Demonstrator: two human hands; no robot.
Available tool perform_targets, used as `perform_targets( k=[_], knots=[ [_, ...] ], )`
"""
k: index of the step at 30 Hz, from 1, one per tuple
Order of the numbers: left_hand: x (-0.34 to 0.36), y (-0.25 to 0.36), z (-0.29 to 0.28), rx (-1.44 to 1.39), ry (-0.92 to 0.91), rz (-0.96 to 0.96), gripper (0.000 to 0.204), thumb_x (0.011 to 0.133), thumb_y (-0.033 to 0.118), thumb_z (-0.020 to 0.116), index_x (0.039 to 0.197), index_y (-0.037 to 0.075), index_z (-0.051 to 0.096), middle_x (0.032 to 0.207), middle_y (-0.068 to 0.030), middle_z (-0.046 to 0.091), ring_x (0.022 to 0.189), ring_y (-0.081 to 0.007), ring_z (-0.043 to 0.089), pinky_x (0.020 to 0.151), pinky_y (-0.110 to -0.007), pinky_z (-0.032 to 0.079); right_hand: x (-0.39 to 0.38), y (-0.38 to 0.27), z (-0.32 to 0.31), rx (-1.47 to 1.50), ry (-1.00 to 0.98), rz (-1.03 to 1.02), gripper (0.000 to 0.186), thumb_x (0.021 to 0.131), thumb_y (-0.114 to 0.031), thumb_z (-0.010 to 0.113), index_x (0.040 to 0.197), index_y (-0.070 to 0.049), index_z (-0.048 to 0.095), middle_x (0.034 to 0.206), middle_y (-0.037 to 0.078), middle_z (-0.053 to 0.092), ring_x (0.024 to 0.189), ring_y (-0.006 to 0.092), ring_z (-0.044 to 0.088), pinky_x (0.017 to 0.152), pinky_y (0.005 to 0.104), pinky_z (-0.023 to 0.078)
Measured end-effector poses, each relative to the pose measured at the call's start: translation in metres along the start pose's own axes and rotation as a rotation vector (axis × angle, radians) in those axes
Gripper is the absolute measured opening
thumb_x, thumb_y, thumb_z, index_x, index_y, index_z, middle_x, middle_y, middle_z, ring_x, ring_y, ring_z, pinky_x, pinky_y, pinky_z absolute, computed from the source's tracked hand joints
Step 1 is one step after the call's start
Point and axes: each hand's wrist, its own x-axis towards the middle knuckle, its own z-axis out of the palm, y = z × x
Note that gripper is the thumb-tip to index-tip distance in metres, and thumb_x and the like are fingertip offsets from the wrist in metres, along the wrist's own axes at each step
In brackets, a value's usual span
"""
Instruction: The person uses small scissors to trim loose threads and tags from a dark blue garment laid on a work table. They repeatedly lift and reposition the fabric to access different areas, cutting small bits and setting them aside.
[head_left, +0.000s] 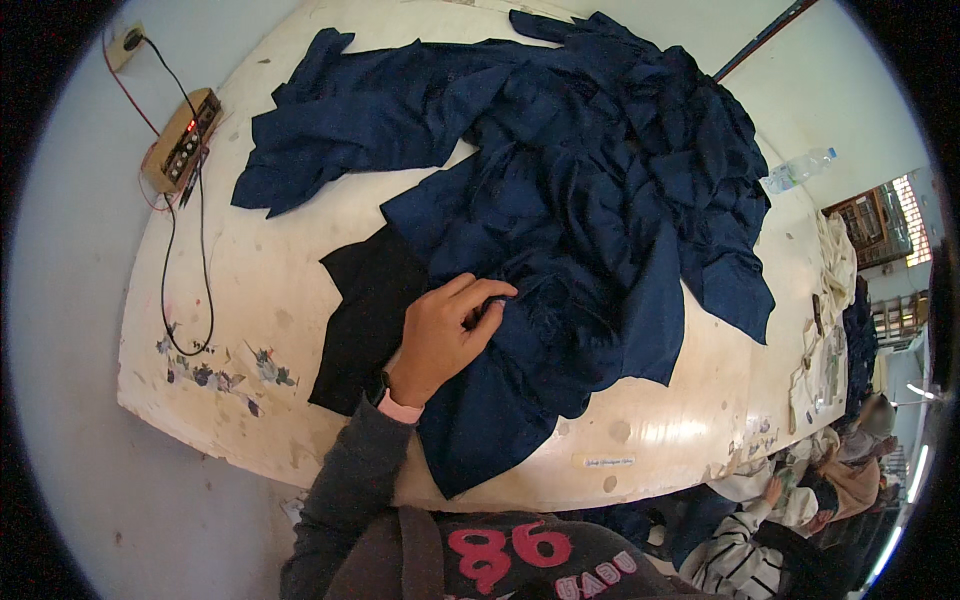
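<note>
On the cream worktable (260, 300), a heap of navy cloth (590, 210) spread across its middle, left hand (443, 335) resting at the heap's near edge, fingers curled and pinching a navy fold, black fabric piece (365, 320) just left of the hand, wooden switch box (180, 140) well left of the heap, plastic bottle (798, 170) to its right.

This looks like a garment workshop. A large, worn cream tabletop (300, 300) carries a heap of cut dark-blue fabric pieces (600, 200) and a black piece (365, 310) at its near left. A wooden electrical box (180, 140) with cables lies at the far left edge. To the right, pale cloth pieces (830, 290) are stacked, and other people (800, 520) sit low beside the table.
</note>
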Motion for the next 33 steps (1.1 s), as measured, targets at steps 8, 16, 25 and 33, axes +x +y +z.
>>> perform_targets(
  k=[8,16,25,33],
  knots=[
    [0.002,-0.006,0.012,-0.036,0.049,0.114,0.028,0.093,0.010,0.067,0.119,0.016,0.075,0.092,-0.0095,0.076,0.061,-0.0139,0.066,0.057,-0.025,0.049,-0.131,-0.070,-0.075,0.056,0.091,0.089,0.033,0.081,-0.044,0.075,0.084,-0.010,0.074,0.069,0.006,0.070,0.068,0.0197,0.069,0.062,0.0370,0.051],
    [0.004,0.004,0.011,-0.056,0.031,0.100,0.030,0.094,0.007,0.063,0.122,0.013,0.073,0.095,-0.0120,0.076,0.064,-0.0174,0.067,0.059,-0.028,0.051,-0.055,-0.150,-0.170,0.769,1.620,-0.356,0.039,0.084,-0.030,0.083,0.076,0.000,0.061,0.065,-0.004,0.045,0.064,0.0063,0.041,0.055,0.0251,0.035],
    [0.009,0.008,-0.011,-0.248,0.219,0.003,0.029,0.095,0.003,0.062,0.121,0.007,0.073,0.096,-0.0048,0.067,0.076,-0.0078,0.058,0.063,-0.022,0.045,0.009,-0.215,-0.317,0.744,2.014,-1.000,0.013,0.093,-0.011,0.070,0.096,-0.003,0.060,0.086,-0.002,0.054,0.078,0.0068,0.049,0.067,0.0232,0.040],
    [0.011,-0.006,-0.003,-0.268,0.265,-0.156,0.026,0.093,0.007,0.068,0.119,0.007,0.074,0.092,-0.0033,0.065,0.074,-0.0048,0.057,0.061,-0.018,0.045,0.057,-0.211,-0.339,0.978,1.842,-1.171,0.019,0.097,-0.008,0.066,0.113,0.002,0.059,0.108,0.002,0.059,0.099,0.0096,0.053,0.090,0.0243,0.042]
  ],
)
